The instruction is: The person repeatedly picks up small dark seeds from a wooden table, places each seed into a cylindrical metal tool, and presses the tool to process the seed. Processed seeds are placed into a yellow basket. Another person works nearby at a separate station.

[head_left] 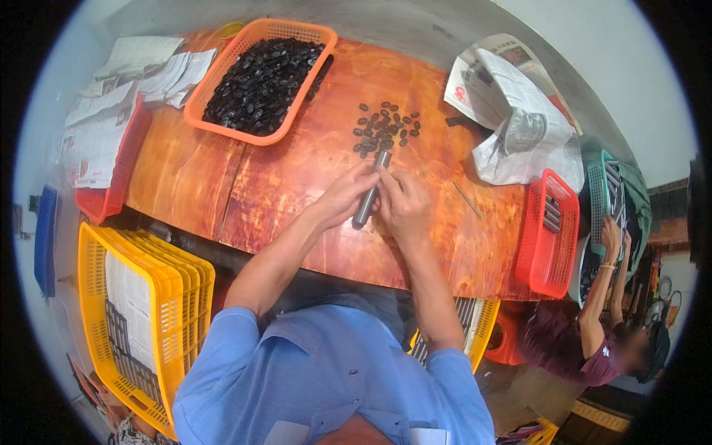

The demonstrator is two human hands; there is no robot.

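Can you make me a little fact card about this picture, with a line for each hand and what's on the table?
Left hand: holds a grey metal cylinder
Right hand: holds the same cylinder
Beyond the cylinder: loose small black oval pieces
Far left: orange plastic basket of black pieces
Right end: red plastic basket with dark grey cylinders
Table: glossy reddish-brown
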